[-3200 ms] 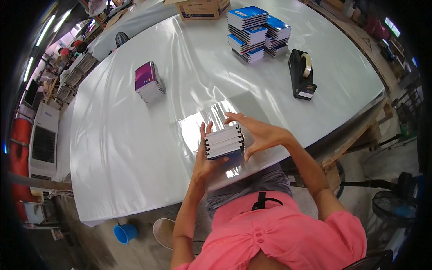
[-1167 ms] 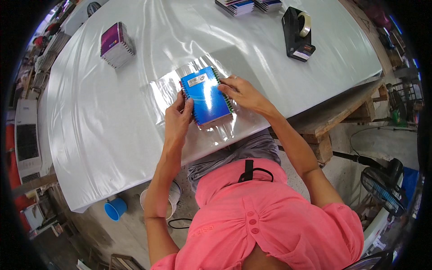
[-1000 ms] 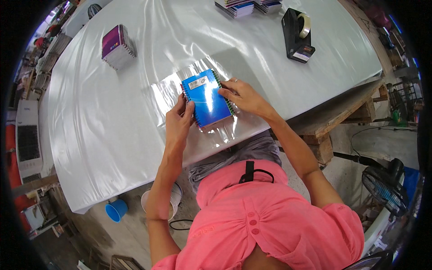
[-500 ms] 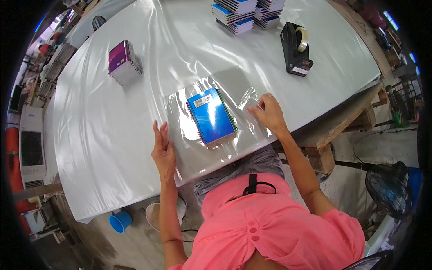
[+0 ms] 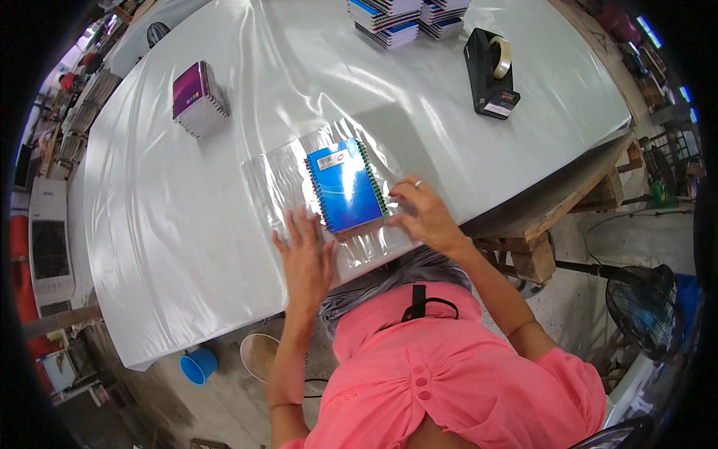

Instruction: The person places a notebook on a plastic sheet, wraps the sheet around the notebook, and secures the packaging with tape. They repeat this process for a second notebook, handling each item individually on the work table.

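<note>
A stack of blue spiral notebooks (image 5: 345, 186) lies flat on a clear plastic sheet (image 5: 278, 176) near the table's front edge. My left hand (image 5: 305, 253) lies flat with fingers spread on the plastic, just left of and below the stack. My right hand (image 5: 422, 214) rests at the stack's right lower corner, its fingers on the plastic beside the notebooks. Neither hand holds anything.
A white table (image 5: 149, 224) carries a purple notebook stack (image 5: 197, 97) at the left, two more notebook stacks (image 5: 407, 15) at the far edge, and a black tape dispenser (image 5: 490, 73) at the right. A blue cup (image 5: 198, 365) and a fan (image 5: 647, 314) are on the floor.
The notebook stack was held on edge, then laid flat with both hands on it. Both hands have come off it; they spread apart, then came back in beside it on the plastic.
</note>
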Motion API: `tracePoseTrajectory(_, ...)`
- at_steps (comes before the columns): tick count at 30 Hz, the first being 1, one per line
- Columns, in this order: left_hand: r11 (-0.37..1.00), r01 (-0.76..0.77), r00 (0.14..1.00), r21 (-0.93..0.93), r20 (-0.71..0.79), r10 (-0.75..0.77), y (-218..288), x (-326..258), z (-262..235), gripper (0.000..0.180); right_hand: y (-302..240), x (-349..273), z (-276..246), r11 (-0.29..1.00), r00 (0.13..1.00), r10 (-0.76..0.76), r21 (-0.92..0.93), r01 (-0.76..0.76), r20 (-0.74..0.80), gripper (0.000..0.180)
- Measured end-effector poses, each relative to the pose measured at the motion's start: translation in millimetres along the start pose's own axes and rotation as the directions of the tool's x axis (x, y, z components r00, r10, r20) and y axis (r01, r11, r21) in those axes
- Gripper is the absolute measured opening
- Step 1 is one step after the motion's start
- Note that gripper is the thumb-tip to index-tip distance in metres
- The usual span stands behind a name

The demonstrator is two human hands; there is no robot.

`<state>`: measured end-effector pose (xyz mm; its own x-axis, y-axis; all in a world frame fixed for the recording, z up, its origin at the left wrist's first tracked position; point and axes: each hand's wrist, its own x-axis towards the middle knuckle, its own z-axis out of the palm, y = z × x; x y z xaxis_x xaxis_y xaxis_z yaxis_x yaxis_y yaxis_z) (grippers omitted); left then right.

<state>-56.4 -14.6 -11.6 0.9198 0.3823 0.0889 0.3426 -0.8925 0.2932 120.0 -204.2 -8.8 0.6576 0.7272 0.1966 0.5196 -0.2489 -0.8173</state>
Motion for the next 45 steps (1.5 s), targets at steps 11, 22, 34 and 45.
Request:
tracePoseTrajectory(11, 0.978, 0.052, 0.992, -0.203, -0.099, -0.074, 14, -3, 28, 0.058, 13, -3, 23, 0.970, 0.999, -0.030, -0.241, 0.025, -0.018, 0.033)
tracePoseTrajectory(22, 0.979, 0.128, 0.966, -0.159, -0.204, -0.159, 14, 4, 30, 0.053, 9, -2, 22, 0.961, 0.996, -0.078, -0.269, 0.066, -0.036, 0.033)
tracePoseTrajectory(34, 0.969, 0.128, 0.968, -0.211, -0.187, -0.169, 18, 5, 27, 0.049, 12, -3, 24, 0.962, 0.994, -0.082, -0.266, 0.062, -0.065, 0.030)
tracePoseTrajectory(45, 0.956, 0.290, 0.943, 0.050, -0.183, -0.277, -24, -16, 1, 0.046, 32, 5, -25, 0.853, 0.905, 0.308, -0.336, -0.399, -0.293, 0.035)
